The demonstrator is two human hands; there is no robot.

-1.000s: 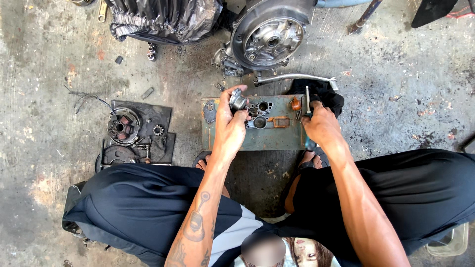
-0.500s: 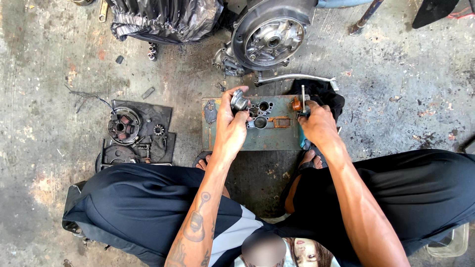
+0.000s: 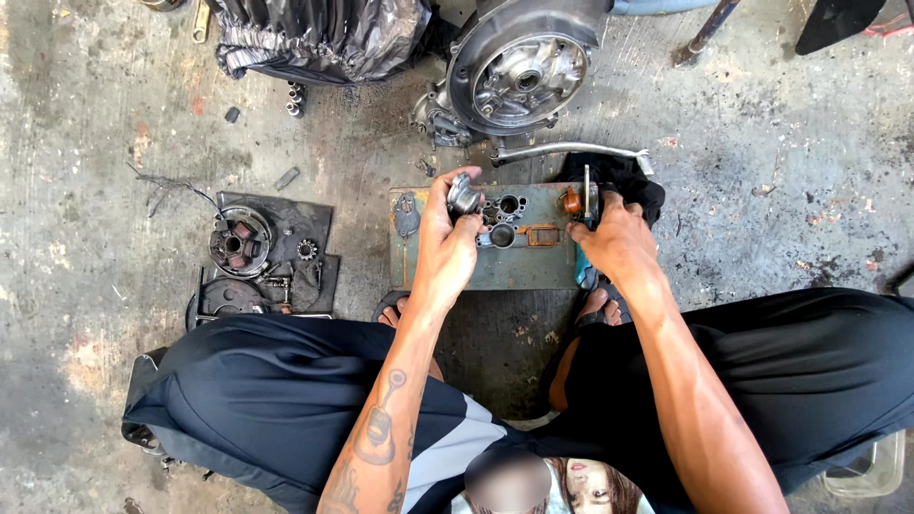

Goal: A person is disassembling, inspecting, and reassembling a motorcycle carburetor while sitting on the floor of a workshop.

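Since a second ago your right hand [image 3: 614, 238] has slid a little toward you along the tray's [image 3: 457, 266] right edge; your left hand [image 3: 447, 243] has barely shifted. The left is pinching a small metal part [image 3: 464, 195] over the tray's far left half. The right is closed around a screwdriver [image 3: 585, 195], its long axis upright, shaft pointing away from you. Beyond lies the engine casing [image 3: 519, 71] on the floor [image 3: 114, 114].
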